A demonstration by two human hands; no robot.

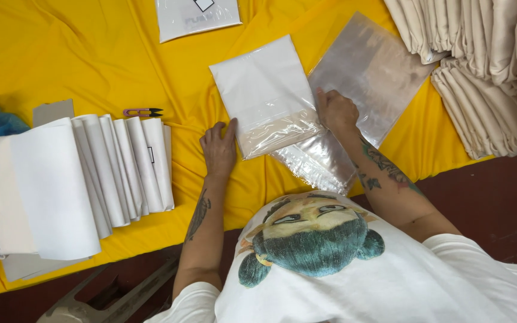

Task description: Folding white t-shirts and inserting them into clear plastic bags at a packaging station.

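Left hand (219, 148) lies flat, fingers apart, its fingertips touching the lower left edge of the folded white cloth in a clear plastic sleeve (268, 96) on the yellow tablecloth (91, 54); I see my right hand (337, 111) curled at its right edge, though I cannot tell what the hidden fingertips grip. Glossy clear bags (371, 72) lie underneath, partly covered

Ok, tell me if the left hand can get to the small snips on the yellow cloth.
Probably yes: the left hand rests at the bagged white fabric, and only bare yellow cloth lies between it and the snips.
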